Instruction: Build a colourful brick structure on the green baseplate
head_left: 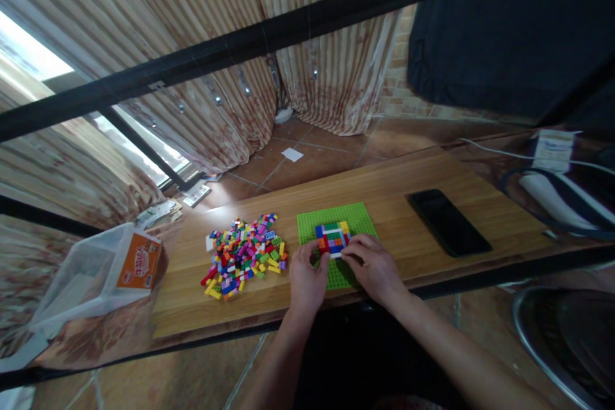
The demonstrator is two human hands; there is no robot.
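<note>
A green baseplate (307, 223) lies on the wooden board, carrying a low rectangular build of coloured toy bricks (331, 238). Along the near side of the build is a white toy brick (335, 255). My left hand (309, 272) grips the near-left corner of the build, with thumb and index finger bent around it. From the right, my right hand (375, 266) pinches the white brick's right end between thumb and fingers. My fingertips partly cover the front of the build, so I cannot tell whether the white brick is pressed down.
A loose pile of coloured toy bricks (247, 253) spreads to the left on the wooden board (384, 186). A black phone (449, 222) lies to the right. Beyond the left end stands a clear plastic box (86, 288) with an orange label. A dark metal bar (288, 29) crosses above.
</note>
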